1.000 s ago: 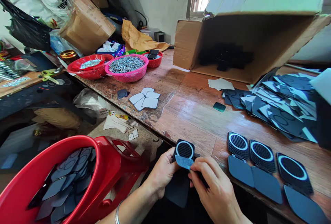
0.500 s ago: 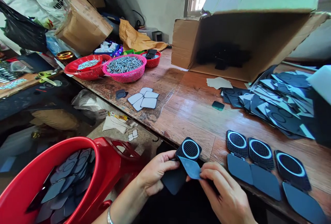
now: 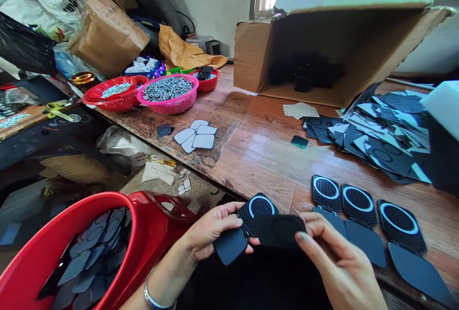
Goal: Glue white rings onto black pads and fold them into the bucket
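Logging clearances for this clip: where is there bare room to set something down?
Mainly the middle of the table, between the white pads and the green piece. A smaller patch lies between the pink basket and the box. The right is crowded by the pile and three ring stands, the left by red baskets.

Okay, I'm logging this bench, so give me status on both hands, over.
Left hand: holding hinged black case with white ring. Right hand: pinching thin black rounded sheet. In the way: sheet hides part of case from view.
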The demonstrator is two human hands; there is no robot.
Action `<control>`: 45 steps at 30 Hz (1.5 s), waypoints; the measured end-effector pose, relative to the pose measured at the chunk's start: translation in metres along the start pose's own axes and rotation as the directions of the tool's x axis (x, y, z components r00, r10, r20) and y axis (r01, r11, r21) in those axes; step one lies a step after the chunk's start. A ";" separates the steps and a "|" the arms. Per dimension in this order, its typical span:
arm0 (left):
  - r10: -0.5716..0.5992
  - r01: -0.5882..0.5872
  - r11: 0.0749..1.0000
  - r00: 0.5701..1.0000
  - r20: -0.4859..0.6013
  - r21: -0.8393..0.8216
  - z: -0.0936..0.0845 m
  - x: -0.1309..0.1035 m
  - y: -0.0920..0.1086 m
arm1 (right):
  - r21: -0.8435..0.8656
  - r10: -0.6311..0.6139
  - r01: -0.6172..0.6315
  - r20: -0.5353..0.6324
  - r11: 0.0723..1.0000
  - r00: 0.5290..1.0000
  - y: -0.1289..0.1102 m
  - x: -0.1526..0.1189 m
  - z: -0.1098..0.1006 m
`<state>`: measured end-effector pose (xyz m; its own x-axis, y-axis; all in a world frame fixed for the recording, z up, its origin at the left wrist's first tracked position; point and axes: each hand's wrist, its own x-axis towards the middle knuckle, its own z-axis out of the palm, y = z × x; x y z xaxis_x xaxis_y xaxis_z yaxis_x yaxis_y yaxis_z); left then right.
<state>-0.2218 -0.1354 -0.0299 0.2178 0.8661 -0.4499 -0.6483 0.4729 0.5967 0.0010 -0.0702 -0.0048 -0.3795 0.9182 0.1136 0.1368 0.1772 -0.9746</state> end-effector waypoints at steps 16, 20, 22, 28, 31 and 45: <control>-0.176 0.159 0.979 0.975 0.133 0.127 -0.011 -0.006 0.006 | 0.315 0.495 -0.551 0.244 0.773 0.834 0.014 0.002 0.018; -0.192 0.173 0.975 0.972 0.137 0.142 -0.010 -0.004 0.004 | 0.328 0.524 -0.570 0.223 0.754 0.822 0.016 -0.001 0.021; -0.202 0.182 0.972 0.970 0.137 0.148 -0.010 -0.004 0.004 | 0.332 0.535 -0.579 0.221 0.745 0.815 0.016 -0.002 0.022; -0.209 0.188 0.970 0.968 0.138 0.154 -0.009 -0.005 0.005 | 0.328 0.571 -0.614 0.225 0.718 0.789 0.018 -0.001 0.021; -0.214 0.192 0.968 0.968 0.134 0.161 -0.009 -0.005 0.005 | 0.287 0.586 -0.620 0.202 0.730 0.785 0.019 -0.001 0.020; -0.220 0.202 0.970 0.965 0.144 0.133 -0.012 -0.002 0.002 | 0.230 0.593 -0.625 0.198 0.746 0.781 0.023 -0.002 0.018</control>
<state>-0.2318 -0.1382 -0.0359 0.4580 0.7547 -0.4697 -0.4877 0.6551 0.5770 -0.0118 -0.0744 -0.0310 -0.3962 0.7518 -0.5271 0.1289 -0.5228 -0.8426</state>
